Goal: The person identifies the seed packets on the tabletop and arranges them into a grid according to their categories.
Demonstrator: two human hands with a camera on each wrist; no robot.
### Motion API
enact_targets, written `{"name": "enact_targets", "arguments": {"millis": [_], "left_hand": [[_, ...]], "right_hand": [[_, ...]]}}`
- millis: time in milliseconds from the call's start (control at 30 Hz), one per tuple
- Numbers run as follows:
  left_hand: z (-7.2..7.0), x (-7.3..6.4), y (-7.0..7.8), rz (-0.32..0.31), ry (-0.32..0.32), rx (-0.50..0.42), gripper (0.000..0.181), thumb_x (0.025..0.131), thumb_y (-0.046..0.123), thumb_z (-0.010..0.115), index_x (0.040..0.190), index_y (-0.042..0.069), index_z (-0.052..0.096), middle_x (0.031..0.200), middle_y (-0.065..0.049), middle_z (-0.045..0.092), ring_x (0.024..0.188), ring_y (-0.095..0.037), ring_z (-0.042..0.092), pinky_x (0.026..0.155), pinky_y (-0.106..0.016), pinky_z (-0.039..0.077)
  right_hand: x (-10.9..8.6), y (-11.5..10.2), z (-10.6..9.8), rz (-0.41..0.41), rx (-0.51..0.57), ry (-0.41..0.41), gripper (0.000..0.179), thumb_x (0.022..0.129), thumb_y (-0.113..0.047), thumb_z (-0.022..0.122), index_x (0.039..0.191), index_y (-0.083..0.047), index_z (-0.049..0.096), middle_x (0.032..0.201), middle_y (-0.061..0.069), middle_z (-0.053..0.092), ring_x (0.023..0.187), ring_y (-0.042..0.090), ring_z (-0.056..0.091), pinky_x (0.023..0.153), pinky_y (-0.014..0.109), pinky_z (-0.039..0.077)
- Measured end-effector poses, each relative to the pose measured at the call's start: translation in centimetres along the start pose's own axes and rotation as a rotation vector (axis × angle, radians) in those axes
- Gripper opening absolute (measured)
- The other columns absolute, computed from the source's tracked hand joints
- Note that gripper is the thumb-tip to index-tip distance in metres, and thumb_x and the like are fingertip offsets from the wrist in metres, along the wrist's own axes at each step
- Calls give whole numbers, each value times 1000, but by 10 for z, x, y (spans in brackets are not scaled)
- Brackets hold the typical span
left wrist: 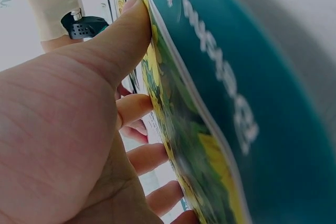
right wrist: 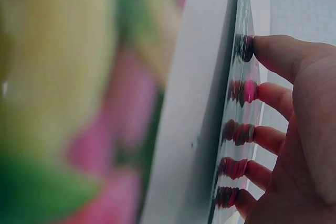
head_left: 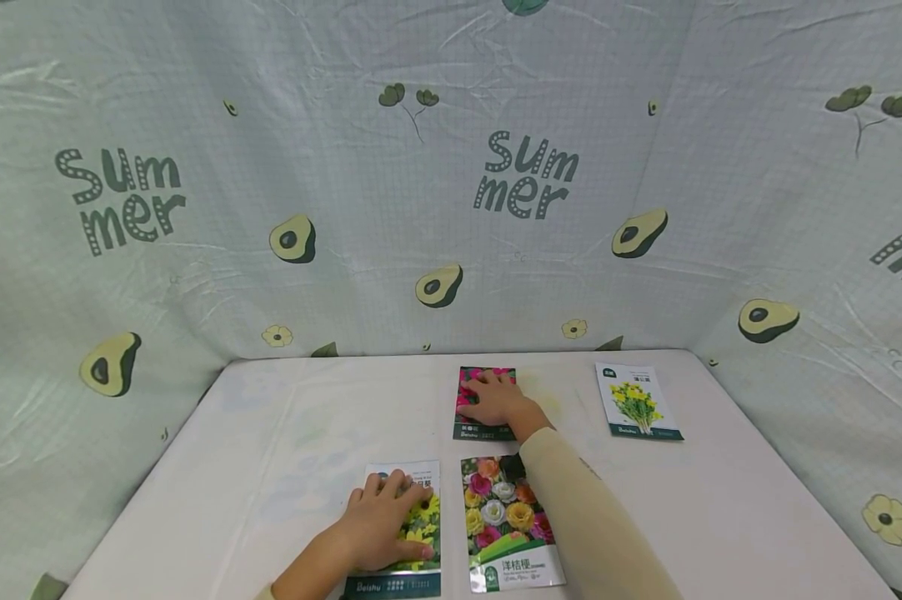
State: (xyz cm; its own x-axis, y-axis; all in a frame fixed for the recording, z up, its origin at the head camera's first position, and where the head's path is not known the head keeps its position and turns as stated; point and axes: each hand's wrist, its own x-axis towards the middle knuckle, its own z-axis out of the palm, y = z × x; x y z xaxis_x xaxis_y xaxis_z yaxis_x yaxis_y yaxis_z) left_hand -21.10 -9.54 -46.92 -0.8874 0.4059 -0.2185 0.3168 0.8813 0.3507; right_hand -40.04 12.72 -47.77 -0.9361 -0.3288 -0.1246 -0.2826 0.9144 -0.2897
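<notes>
Cream sleeve (head_left: pixel 597 517) is overlapping the multicoloured packet (head_left: pixel 499 517), contact unclear; dragging could skew it. Fingers spread, right hand (head_left: pixel 498 400) is pressing the pink packet (head_left: pixel 483 432) beyond it, left hand (head_left: pixel 378 521) the yellow-flowered packet (head_left: pixel 425 527) leftward.

Most of the left side is taken up by the left hand (left wrist: pixel 68 129), palm side facing the camera. A flower-print packet (left wrist: pixel 181 114) is touched by the thumb (left wrist: pixel 128 22) near the top and by spread fingers (left wrist: pixel 148 158) lower down. Its teal band (left wrist: pixel 286 150) is seen super close, lettering pretty blurred. Up top, a cream sleeve (left wrist: pixel 50 3) and some dark gadget (left wrist: pixel 84 26) can be spotted
</notes>
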Motion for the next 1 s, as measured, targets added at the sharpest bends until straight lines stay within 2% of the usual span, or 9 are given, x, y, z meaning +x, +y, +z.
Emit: {"name": "enact_targets", "arguments": {"millis": [467,733,1000], "left_hand": [[2,0,-1,2,0,-9,75,82,65,75,145,29,55,133,-3,45,117,-33,41,84,-51,35],[8,3,-6,7,17,13,76,80,74,69,144,35,54,133,0,45,117,-32,41,83,-51,35],[3,3,0,-17,3,25,75,81,64,75,145,30,54,134,-2,45,117,-33,41,85,-52,36]], "right_hand": [[0,-9,2,-23,-1,-12,60,101,-53,58,155,-28,47,164,10,34,153,41,27,121,59,28],[2,-12,4,-33,-17,-10,59,102,-51,56,156,-28,46,165,9,33,154,40,26,121,57,28],[5,-15,7,-35,-31,-8,61,101,-54,56,156,-30,45,165,8,33,153,40,27,121,58,29]]}}
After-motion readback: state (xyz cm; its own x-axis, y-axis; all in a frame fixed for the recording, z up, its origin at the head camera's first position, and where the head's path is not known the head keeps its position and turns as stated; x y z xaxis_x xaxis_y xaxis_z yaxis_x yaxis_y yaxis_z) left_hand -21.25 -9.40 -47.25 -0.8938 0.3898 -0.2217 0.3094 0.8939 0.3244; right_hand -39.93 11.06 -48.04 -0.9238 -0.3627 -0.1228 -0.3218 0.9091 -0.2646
